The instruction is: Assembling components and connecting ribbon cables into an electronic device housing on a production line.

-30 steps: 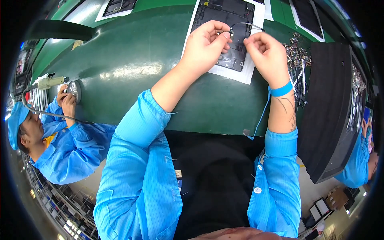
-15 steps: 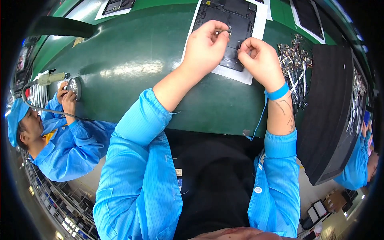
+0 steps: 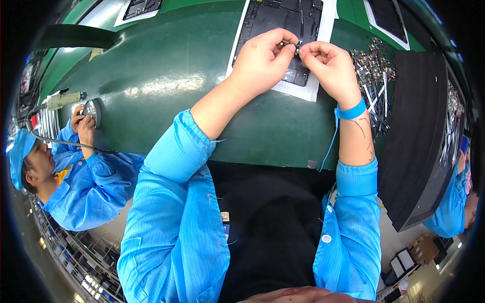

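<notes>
Between my hands is a small circuit board (image 3: 297, 49) with metal connectors and a thin dark flat cable (image 3: 301, 22) that seems to rise from it. The thumb and forefinger of my left hand (image 3: 267, 59) pinch it from the left. My right hand (image 3: 331, 68), with a blue wrist strap (image 3: 352, 109), is pinched closed at its right edge, and the fingertips partly hide the board. Below them lies a flat black electronic device housing (image 3: 273, 19), opened to show its inside, on a white sheet (image 3: 298, 92).
To the right lies a heap of similar small boards with cables (image 3: 374, 86), beside a tall black foam box (image 3: 411, 126). Further housings on white sheets (image 3: 386, 20) lie at the back. At the left a co-worker (image 3: 76, 177) handles a round grey object (image 3: 92, 112) near a power screwdriver (image 3: 65, 100).
My right hand has moved up and left to meet my left hand at the small circuit board. My left hand has shifted slightly right. The flat cable now shows above the fingers.
</notes>
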Demonstrator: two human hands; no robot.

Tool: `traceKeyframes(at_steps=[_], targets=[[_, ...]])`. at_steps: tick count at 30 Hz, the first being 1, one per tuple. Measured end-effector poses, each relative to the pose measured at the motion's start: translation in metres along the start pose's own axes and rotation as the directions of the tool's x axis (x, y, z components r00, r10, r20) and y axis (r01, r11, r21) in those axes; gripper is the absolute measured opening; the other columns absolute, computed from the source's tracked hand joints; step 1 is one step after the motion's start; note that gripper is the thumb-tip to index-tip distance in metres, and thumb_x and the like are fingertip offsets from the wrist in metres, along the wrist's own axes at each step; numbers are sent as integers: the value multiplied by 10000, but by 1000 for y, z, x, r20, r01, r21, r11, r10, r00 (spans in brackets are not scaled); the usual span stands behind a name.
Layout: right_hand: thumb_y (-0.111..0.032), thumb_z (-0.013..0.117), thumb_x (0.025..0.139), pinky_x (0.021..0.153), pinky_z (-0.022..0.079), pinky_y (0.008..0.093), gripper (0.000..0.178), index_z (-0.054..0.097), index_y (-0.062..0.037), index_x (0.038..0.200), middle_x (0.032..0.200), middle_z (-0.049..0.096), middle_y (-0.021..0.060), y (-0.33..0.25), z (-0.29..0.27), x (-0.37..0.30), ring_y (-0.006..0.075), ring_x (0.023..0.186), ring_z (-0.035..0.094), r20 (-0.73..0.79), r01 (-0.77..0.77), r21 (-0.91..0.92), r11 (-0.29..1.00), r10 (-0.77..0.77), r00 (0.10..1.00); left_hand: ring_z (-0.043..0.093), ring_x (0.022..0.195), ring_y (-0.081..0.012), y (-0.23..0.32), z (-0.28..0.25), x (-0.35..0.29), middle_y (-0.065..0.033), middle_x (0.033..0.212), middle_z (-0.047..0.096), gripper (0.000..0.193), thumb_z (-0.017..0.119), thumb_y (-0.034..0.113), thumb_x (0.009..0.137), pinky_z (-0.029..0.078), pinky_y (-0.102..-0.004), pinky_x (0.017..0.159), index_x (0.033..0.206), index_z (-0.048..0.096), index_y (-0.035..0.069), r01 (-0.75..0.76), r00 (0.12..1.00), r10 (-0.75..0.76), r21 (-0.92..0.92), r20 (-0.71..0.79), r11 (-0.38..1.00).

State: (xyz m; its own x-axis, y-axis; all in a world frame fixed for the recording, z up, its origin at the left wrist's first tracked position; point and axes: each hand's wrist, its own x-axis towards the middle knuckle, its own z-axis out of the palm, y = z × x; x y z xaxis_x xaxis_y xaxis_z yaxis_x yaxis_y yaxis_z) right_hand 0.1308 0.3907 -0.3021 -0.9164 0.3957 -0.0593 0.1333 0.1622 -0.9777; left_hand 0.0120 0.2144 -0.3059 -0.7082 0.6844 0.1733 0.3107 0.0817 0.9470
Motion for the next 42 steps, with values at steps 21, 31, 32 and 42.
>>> traceKeyframes(at_steps=[21,31,32,42], targets=[[-132,817,962,834,627,280,225,830,30,1118,987,837,58,1,-5,1,111,886,775,17,-14,-65,998,15,1000,697,813,-72,8,-2,2,-35,963,794,200,729,118,1069,577,-262,749,1241,784,33,-11,997,-1,143,80,990],[-161,808,996,789,615,278,231,832,22,1135,952,837,57,-4,-3,2,105,852,770,103,3,-136,991,11,995,733,838,-82,7,-30,14,-44,978,826,184,763,90,1051,612,-266,772,1214,806,15,147,948,-152,39,281,988],[-161,808,996,789,615,278,231,832,22,1135,952,837,57,-4,-3,1,105,852,770,103,1,-136,991,13,995,739,843,-87,9,-31,15,-43,981,828,181,766,90,1049,619,-272,779,1208,810,14,160,935,-172,65,310,985],[-163,810,969,758,611,281,227,838,9,1113,904,825,66,-8,-1,-1,106,809,758,110,33,-241,970,-6,994,746,836,-91,10,-36,16,-61,992,846,195,784,103,1036,624,-271,783,1202,821,8,167,922,-201,128,331,978]])
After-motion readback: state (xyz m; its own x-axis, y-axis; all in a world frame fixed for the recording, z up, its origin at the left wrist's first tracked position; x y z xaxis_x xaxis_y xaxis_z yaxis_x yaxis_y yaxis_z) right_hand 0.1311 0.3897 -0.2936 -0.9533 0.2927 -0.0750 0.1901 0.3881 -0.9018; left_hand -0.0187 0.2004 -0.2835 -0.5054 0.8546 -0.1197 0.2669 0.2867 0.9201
